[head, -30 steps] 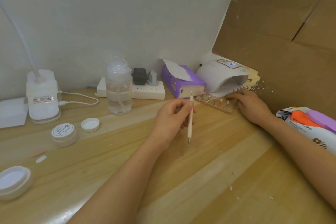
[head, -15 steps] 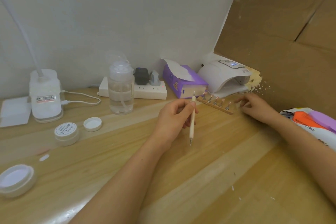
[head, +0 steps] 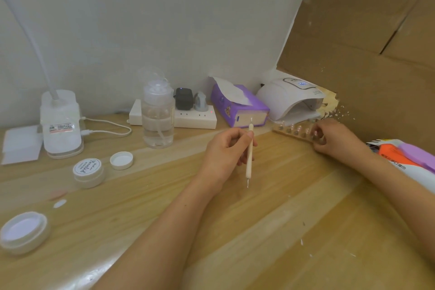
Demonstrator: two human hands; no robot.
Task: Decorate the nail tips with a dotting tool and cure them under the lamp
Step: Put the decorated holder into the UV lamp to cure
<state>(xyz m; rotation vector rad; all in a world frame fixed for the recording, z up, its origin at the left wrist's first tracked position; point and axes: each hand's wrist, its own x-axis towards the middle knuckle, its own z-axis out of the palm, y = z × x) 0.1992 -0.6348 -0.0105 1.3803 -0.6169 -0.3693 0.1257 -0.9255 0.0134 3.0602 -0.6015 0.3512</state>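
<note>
Back right on counter (head: 282, 207), just before lamp (head: 286, 99), right hand (head: 332, 136) fingers curl round end of strip (head: 290, 134) holding nail tips (head: 292, 127); count blurred. Left hand (head: 226, 148) fingers pinch dotting tool (head: 249, 155) upright, mid-counter. Bottle (head: 159, 122): clear liquid, about half. Two jars: lidded jar (head: 88, 172), open jar (head: 23, 233) with pale fill. One loose cap (head: 121, 160). Cardboard (head: 353, 42) walls right edge.

One dotting tool (head: 249, 156), one tip holder (head: 290, 134)
</note>
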